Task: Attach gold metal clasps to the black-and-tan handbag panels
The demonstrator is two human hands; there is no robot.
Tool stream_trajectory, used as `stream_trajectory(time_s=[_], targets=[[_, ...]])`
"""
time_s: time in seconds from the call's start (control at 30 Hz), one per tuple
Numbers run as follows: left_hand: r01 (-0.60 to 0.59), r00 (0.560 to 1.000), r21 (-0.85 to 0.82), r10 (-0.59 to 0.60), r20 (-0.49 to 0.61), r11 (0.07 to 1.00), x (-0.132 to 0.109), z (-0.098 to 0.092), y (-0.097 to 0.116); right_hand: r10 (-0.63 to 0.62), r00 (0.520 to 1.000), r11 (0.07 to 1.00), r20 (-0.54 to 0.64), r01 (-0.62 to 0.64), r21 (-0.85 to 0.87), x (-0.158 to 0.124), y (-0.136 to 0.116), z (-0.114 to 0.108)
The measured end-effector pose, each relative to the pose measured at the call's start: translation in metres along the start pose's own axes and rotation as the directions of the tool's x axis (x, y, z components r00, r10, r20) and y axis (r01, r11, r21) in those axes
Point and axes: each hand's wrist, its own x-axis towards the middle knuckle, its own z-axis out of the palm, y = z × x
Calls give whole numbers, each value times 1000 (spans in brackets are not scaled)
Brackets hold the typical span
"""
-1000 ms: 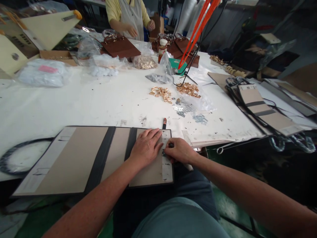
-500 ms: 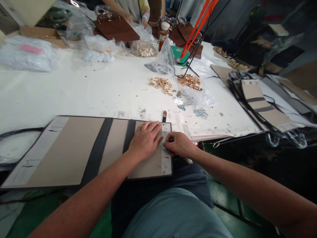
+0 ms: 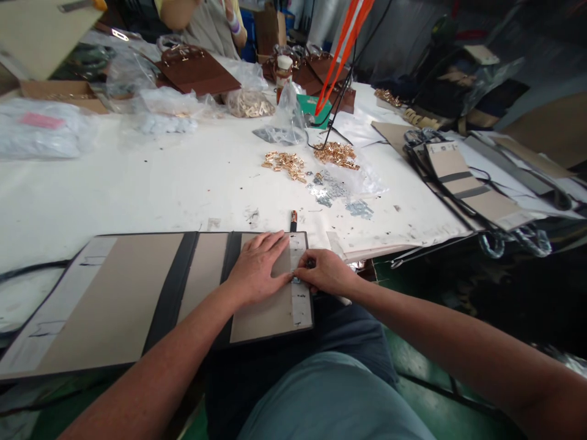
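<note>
A long beige panel with dark bands and black edges (image 3: 128,287) lies flat along the table's near edge. My left hand (image 3: 257,269) rests on its right section, fingers spread, with the thumb reaching to the white strip (image 3: 301,305). My right hand (image 3: 323,271) is closed at that strip, its fingertips pinched by a small metal piece (image 3: 296,280). Something dark shows within the curled fingers, too small to name. An orange-and-black tool end (image 3: 293,220) sticks out past the panel's far edge.
Gold metal pieces (image 3: 285,165) and silver plates (image 3: 360,209) lie loose on the white table (image 3: 183,177). Orange straps (image 3: 342,55) hang down from above. Stacked panels (image 3: 468,183) are at the right. A person (image 3: 202,24) is across the table, near brown panels (image 3: 197,70).
The view has shifted, so most table items appear further left. My left thumb has moved down to the metal piece, near my right fingertips. The other person's hands have risen.
</note>
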Motion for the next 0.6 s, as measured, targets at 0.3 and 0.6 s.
stream_trajectory(time_s=[0.3,0.6], targets=[[10,1000,-4,-10,25,1000,3,2,-4,-137,989,990,-56,136,-21,-13,25,2],[11,998,-18,-10,68,1000,4,-1,-2,-245,937,966,-249,257,16,-14,44,28]])
